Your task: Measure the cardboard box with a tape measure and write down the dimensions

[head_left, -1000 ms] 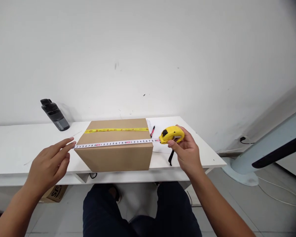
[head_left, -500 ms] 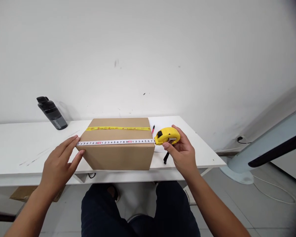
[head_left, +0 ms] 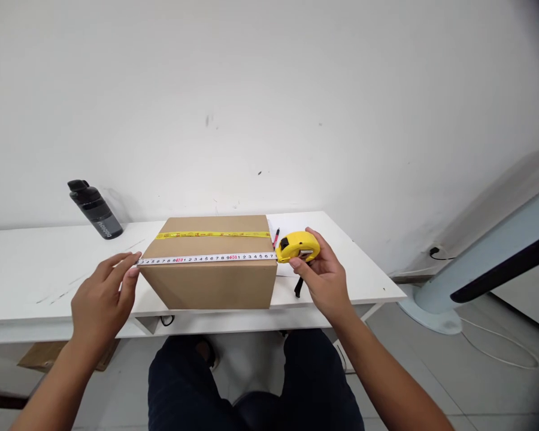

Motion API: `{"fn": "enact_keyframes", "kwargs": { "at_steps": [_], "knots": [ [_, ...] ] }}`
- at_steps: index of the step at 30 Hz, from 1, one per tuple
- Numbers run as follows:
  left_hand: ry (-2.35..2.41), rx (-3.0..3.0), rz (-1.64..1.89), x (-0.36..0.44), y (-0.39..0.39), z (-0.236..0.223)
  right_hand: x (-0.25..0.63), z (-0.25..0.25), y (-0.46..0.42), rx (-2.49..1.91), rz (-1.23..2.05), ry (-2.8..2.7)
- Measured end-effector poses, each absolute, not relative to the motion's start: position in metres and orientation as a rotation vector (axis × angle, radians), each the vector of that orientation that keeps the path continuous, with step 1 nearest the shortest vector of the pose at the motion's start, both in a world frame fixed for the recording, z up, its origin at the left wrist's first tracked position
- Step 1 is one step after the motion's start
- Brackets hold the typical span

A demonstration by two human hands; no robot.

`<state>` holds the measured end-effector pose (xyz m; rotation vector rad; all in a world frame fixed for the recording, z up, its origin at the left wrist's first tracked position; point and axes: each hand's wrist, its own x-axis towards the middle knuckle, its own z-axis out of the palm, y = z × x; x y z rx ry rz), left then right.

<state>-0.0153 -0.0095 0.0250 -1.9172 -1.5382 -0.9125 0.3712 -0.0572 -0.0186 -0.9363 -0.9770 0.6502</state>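
A brown cardboard box (head_left: 215,286) with a strip of yellow tape (head_left: 213,234) across its top sits near the table's front edge. Along the front of that top lies the white blade (head_left: 206,259) of a tape measure, its numbers facing up. At the box's left edge, my left hand (head_left: 101,293) pinches the blade's end between thumb and fingers. My right hand (head_left: 326,278) is closed around the yellow tape measure case (head_left: 302,245), just off the box's right edge. A black strap (head_left: 299,287) hangs below the case.
A dark water bottle (head_left: 96,209) stands on the white table (head_left: 31,263) at the left. Behind the case lies a red and black pen (head_left: 276,237) on white paper (head_left: 291,222). Right of the table, a tall pale-blue appliance (head_left: 449,299) stands on the floor with its cord.
The fingers of my left hand have closed onto the blade's end and shifted slightly left. The tape case has come a little left, against the box's right edge.
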Motion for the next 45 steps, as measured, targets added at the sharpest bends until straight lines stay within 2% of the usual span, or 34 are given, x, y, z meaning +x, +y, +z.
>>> {"fn": "enact_keyframes", "kwargs": {
  "at_steps": [5,11,16,32,45],
  "knots": [
    [-1.941,-2.004,-1.156,-0.004,-0.008,0.033,0.371,-0.018,-0.058,-0.953,0.64,-0.985],
    [-2.022,-2.016,-1.388,0.006,-0.005,0.041,0.369,-0.016,-0.06,-0.963,0.64,-0.995],
    [-1.833,-1.97,-1.309,0.01,-0.004,0.036,0.371,-0.017,-0.06,-0.957,0.642,-1.016],
    [-1.666,-1.969,-1.263,0.013,-0.008,0.005,0.385,-0.023,-0.066,-0.994,0.586,-1.006],
    [-1.708,-1.964,-1.279,0.011,-0.002,0.002,0.377,-0.021,-0.066,-0.992,0.605,-1.013]
  ]
}}
